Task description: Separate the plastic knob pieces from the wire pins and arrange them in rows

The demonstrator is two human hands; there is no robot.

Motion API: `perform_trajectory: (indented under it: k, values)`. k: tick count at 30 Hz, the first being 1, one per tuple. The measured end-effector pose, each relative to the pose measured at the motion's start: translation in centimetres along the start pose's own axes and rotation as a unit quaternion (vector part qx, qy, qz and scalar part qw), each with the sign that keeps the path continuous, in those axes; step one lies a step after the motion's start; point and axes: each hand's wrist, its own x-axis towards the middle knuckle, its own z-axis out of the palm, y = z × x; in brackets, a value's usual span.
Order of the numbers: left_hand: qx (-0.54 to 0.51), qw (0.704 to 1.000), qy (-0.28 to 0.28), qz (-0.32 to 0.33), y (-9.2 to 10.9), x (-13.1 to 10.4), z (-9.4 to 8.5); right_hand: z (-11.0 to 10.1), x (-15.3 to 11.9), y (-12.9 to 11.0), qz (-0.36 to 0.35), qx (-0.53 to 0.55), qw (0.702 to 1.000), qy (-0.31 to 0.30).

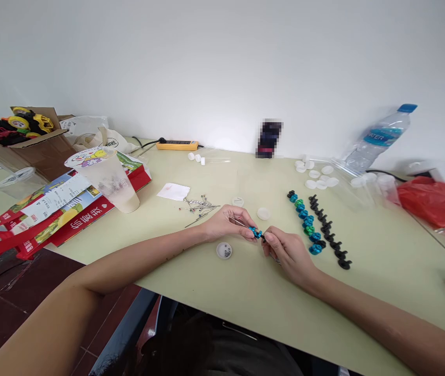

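Observation:
Near the middle of the table, my left hand is closed on a small blue part, with a thin metal rod also between its fingers. My right hand is closed beside it, pinching a small dark piece at the blue part's right end; a striped shaft shows under its fingers. Below my left hand lies a round white cap with tiny metal pieces in it. Another white cap sits just beyond my hands. To the right are a row of blue and green parts and a row of black parts.
Metal pins lie scattered beside white paper on the left. A plastic cup stands on a red bag. Farther back are a power strip, a phone, white caps and a water bottle.

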Motion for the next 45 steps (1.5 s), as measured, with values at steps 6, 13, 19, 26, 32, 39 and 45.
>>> perform_trajectory:
  k: [6,13,19,26,32,39,45]
  values:
    - [-0.002,1.000,-0.003,-0.004,0.3,-0.1,0.2,-0.1,-0.1,-0.2,-0.002,0.001,1.000,-0.006]
    - [0.018,1.000,0.024,-0.003,0.8,-0.1,0.3,0.1,0.0,0.1,0.014,-0.018,0.999,0.027]
    - [0.028,0.999,0.033,0.000,0.7,0.0,0.2,0.7,-0.1,0.8,0.009,-0.009,0.997,0.072]
    - [0.011,1.000,0.015,0.016,0.4,0.0,0.0,0.7,-0.2,1.0,0.003,-0.011,0.997,0.077]
    - [0.019,1.000,0.024,0.003,0.4,0.0,0.1,0.7,-0.2,1.0,-0.007,-0.016,0.997,0.081]
    - [0.014,0.999,0.028,-0.005,0.5,0.0,0.2,0.6,-0.1,0.7,0.005,-0.001,0.997,0.074]
    - [0.009,1.000,0.018,-0.001,0.6,0.0,0.2,0.4,0.0,0.3,0.018,0.006,0.998,0.053]
